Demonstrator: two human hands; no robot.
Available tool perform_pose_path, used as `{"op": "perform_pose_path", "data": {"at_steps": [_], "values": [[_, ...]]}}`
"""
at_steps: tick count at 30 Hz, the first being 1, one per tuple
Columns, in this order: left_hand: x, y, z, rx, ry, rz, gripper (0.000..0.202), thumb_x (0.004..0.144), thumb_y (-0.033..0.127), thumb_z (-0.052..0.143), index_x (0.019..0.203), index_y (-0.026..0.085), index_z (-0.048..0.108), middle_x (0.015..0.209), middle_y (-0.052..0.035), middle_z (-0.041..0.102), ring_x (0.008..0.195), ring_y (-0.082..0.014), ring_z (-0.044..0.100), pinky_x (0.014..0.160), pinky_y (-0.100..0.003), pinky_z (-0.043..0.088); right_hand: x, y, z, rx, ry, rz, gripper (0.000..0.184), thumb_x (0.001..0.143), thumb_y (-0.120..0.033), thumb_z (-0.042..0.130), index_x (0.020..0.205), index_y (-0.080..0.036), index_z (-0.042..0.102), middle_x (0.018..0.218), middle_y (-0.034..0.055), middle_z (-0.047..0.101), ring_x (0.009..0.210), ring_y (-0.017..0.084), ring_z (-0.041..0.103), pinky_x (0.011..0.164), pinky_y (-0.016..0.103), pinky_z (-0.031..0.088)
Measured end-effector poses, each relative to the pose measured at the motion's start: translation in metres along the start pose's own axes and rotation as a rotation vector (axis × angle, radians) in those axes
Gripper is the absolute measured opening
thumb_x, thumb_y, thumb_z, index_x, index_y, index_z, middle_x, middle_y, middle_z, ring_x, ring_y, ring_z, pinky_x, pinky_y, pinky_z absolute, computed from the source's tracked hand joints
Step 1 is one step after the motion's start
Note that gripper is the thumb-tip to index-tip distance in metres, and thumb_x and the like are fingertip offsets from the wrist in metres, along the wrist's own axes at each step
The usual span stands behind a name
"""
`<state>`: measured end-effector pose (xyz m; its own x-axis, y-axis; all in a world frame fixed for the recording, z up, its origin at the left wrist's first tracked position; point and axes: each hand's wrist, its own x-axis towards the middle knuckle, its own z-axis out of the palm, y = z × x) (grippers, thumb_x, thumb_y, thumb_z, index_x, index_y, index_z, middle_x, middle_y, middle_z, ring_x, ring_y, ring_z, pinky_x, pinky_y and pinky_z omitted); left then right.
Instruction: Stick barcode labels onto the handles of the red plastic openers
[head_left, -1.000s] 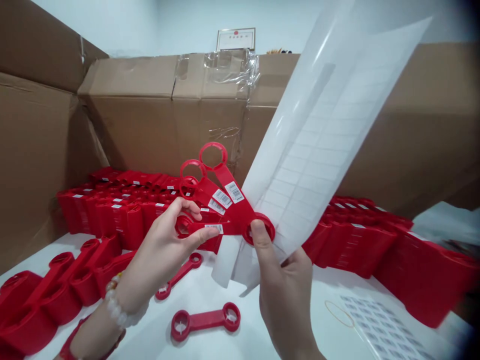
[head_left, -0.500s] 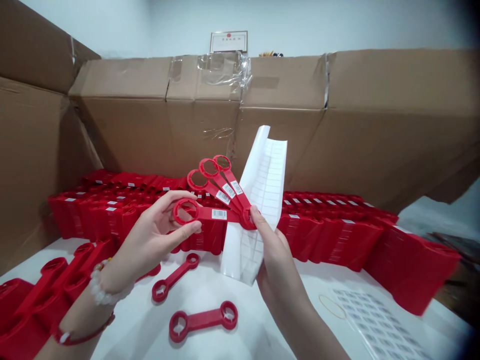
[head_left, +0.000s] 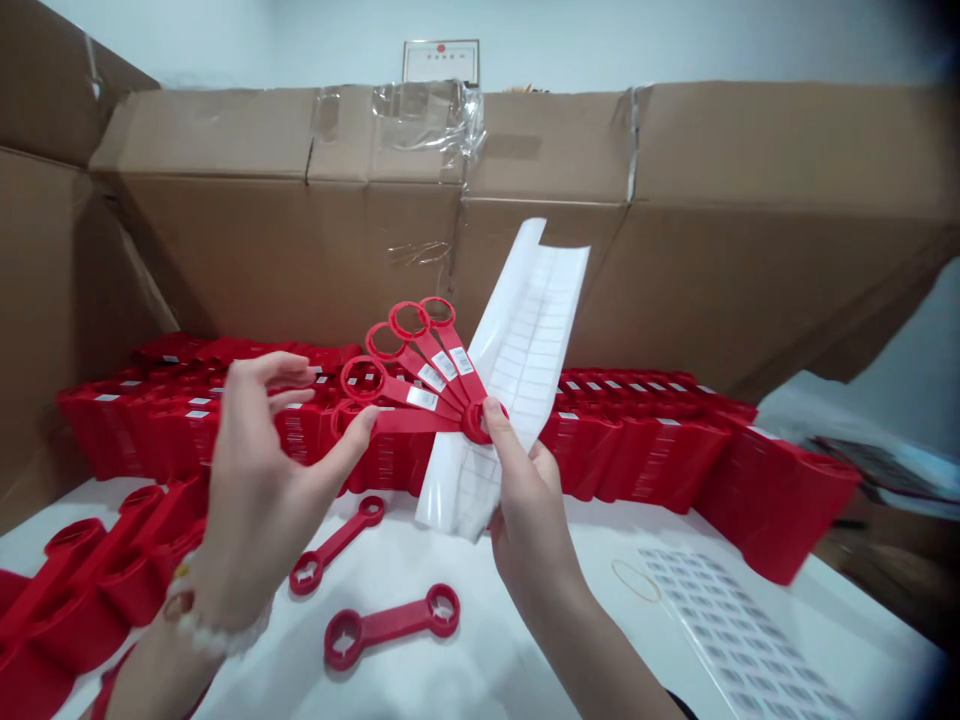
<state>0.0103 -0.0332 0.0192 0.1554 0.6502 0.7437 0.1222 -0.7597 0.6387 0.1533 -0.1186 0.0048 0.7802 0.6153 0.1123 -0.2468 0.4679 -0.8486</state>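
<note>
My right hand (head_left: pixel 529 490) is closed on a fan of red plastic ring wrenches (head_left: pixel 424 370), its thumb pressing their overlapped ends. The same hand holds a curled white label backing sheet (head_left: pixel 536 330) behind them. Small white barcode labels (head_left: pixel 421 399) show on several handles; on the lowest wrench (head_left: pixel 412 421) I see none. My left hand (head_left: pixel 262 480) is open, fingers and thumb apart, its thumb tip at the lowest wrench's left end and partly hiding that ring. Below, two loose ring wrenches (head_left: pixel 394 622) lie on the white table (head_left: pixel 480 670).
Red wrenches in stacked rows (head_left: pixel 637 440) line the back of the table. More red wrench stacks (head_left: pixel 97 580) lie at front left. A printed label sheet (head_left: pixel 742 630) and a rubber band (head_left: pixel 636 580) rest on the right. Cardboard walls (head_left: pixel 375 230) stand behind.
My left hand has opened and moved left from the wrench it was holding by the ring. The fan has spread wider, with another wrench now showing at the bottom. The view has shifted slightly.
</note>
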Motion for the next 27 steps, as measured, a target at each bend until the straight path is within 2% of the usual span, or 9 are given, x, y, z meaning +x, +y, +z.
{"op": "perform_pose_path", "data": {"at_steps": [3,5,8,11,14,16,19,22,27], "values": [[-0.016,0.02,-0.003,0.126,-0.05,0.214,0.02,0.088,0.026,0.065,0.101,0.024,0.049,0.102,-0.0016,0.052,0.093,-0.0151,0.054,0.088,-0.027,0.046,0.009,0.001,-0.008,0.05,-0.006,0.008,0.049,0.079,-0.043,0.076,0.123,-0.022,0.067,0.119,0.0066,0.069,0.107,0.027,0.066,0.086,0.034,0.057],[-0.021,0.029,-0.003,0.092,-0.334,0.145,0.008,0.094,0.03,0.057,0.091,0.024,0.052,0.087,0.001,0.056,0.079,-0.0129,0.055,0.072,-0.023,0.045,0.014,0.0,-0.011,0.058,-0.011,0.001,0.046,0.079,-0.042,0.076,0.12,-0.023,0.069,0.118,0.0051,0.07,0.105,0.026,0.067,0.085,0.033,0.058],[-0.021,0.032,-0.001,0.043,-0.766,-0.145,0.026,0.097,0.047,0.048,0.088,0.023,0.055,0.08,0.002,0.059,0.072,-0.0132,0.056,0.062,-0.023,0.043,0.015,-0.003,-0.013,0.022,-0.033,0.007,0.047,0.078,-0.044,0.078,0.119,-0.022,0.07,0.115,0.0057,0.071,0.103,0.025,0.069,0.085,0.032,0.058],[-0.02,0.031,-0.003,0.112,-0.577,-0.195,0.034,0.095,0.05,0.049,0.078,0.021,0.048,0.068,0.0037,0.052,0.062,-0.0111,0.049,0.057,-0.023,0.036,0.016,-0.006,-0.013,-0.039,-0.11,0.04,0.052,0.078,-0.05,0.076,0.121,-0.02,0.069,0.113,0.0073,0.071,0.102,0.026,0.069,0.085,0.033,0.058],[-0.023,0.032,-0.013,0.289,-0.13,0.041,0.034,0.094,0.038,0.054,0.07,0.019,0.039,0.061,0.0038,0.039,0.056,-0.0102,0.036,0.057,-0.026,0.03,0.022,-0.006,-0.015,-0.094,-0.125,0.045,0.052,0.078,-0.053,0.076,0.119,-0.02,0.07,0.109,0.007,0.073,0.104,0.026,0.068,0.086,0.033,0.057],[-0.023,0.033,-0.02,0.404,0.0,0.174,0.026,0.092,0.034,0.056,0.076,0.019,0.043,0.067,0.0027,0.041,0.06,-0.0112,0.039,0.062,-0.027,0.031,0.026,-0.007,-0.016,-0.149,-0.129,0.069,0.053,0.077,-0.052,0.077,0.117,-0.019,0.07,0.105,0.0077,0.073,0.102,0.026,0.069,0.086,0.033,0.057],[-0.018,0.027,-0.021,0.492,-0.077,0.37,0.031,0.088,0.037,0.063,0.108,0.017,0.05,0.101,-0.0062,0.055,0.092,-0.0194,0.053,0.081,-0.031,0.041,0.029,-0.009,-0.016,-0.33,-0.196,0.113,0.053,0.076,-0.052,0.078,0.112,-0.015,0.071,0.102,0.01,0.074,0.096,0.026,0.07,0.08,0.033,0.056],[-0.021,0.012,-0.005,0.578,-0.245,0.567,0.056,0.089,0.034,0.06,0.134,0.007,0.041,0.136,-0.0195,0.046,0.129,-0.0341,0.042,0.107,-0.047,0.037,0.023,-0.011,-0.015,-0.535,-0.332,0.109,0.048,0.077,-0.053,0.076,0.105,-0.013,0.073,0.096,0.0094,0.074,0.089,0.023,0.07,0.071,0.028,0.054],[-0.079,-0.004,0.029,0.732,-0.393,0.675,0.055,0.09,0.011,0.04,0.141,-0.005,0.034,0.149,-0.0249,0.039,0.142,-0.038,0.031,0.118,-0.053,0.024,-0.01,-0.003,-0.033,-0.606,-0.4,0.261,0.045,0.073,-0.047,0.079,0.102,-0.013,0.073,0.089,0.0071,0.074,0.084,0.022,0.069,0.065,0.026,0.051]]}}
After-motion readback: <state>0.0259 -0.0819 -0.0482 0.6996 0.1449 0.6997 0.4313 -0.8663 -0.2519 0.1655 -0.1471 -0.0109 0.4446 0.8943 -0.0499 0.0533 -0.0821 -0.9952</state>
